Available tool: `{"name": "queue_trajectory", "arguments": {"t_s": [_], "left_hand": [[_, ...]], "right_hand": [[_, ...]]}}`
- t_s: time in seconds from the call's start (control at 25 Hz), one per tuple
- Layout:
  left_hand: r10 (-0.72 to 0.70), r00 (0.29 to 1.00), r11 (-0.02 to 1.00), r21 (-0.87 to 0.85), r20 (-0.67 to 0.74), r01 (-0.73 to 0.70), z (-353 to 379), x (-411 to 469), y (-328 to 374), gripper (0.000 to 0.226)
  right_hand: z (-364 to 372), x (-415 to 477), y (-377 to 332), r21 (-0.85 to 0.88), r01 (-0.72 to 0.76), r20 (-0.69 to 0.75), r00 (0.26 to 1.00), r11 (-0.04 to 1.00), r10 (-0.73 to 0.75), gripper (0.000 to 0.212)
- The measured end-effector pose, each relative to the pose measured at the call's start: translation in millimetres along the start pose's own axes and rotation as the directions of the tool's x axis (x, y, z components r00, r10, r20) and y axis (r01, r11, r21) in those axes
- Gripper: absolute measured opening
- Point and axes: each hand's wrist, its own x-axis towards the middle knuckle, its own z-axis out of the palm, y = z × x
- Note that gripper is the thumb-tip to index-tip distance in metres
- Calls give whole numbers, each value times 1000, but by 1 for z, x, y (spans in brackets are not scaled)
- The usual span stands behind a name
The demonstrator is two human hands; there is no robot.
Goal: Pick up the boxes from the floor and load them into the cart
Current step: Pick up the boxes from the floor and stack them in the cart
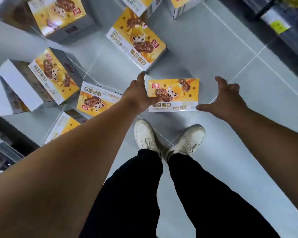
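Observation:
A yellow-and-white snack box (pixel 175 93) lies flat on the grey tiled floor just ahead of my white shoes. My left hand (pixel 138 93) lies against its left edge: the fingers run straight along the side and the thumb rests on the printed top face. My right hand (pixel 225 98) hovers spread wide just right of the box, its thumb tip close to the lower right corner, holding nothing. The cart is out of view.
Several more boxes of the same kind lie scattered to the left and ahead, such as one (pixel 136 38) beyond the target and one (pixel 96 98) under my left forearm. Dark shelving (pixel 280 23) lines the upper right, and another shelf edge (pixel 5 143) the lower left.

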Motion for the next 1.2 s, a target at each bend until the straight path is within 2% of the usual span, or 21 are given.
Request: {"name": "queue_trajectory", "arguments": {"t_s": [0.12, 0.28, 0.4, 0.6, 0.84, 1.0, 1.2], "left_hand": [[-31, 999, 998, -50, 28, 32, 32, 64, -20, 105], [-129, 982, 988, -65, 135, 139, 67, 137, -35, 108], [-179, 959, 960, -174, 221, 219, 88, 169, -38, 105], [-156, 976, 943, -272, 152, 193, 99, 173, -30, 78], [-109, 994, 946, -306, 2, 104, 51, 105, 1, 55], [-32, 992, 947, -322, -125, -10, -17, 32, 39, 48], [15, 995, 890, -452, -104, -60, -107, -76, 94, 47]], "right_hand": [[51, 58, 3, 36, -7, 28, 1000, 999, 6, 116], [102, 127, 11, 73, 7, 41, 999, 997, -10, 123], [128, 167, 13, 115, -14, 80, 997, 993, 5, 126], [138, 176, 15, 148, -31, 53, 998, 989, 23, 121], [75, 102, 7, 174, 1, -67, 998, 985, 11, 106], [-6, 25, -20, 204, 19, -130, 991, 979, 8, 102], [-115, -89, -46, 228, 44, -238, 971, 973, 12, 98]]}}
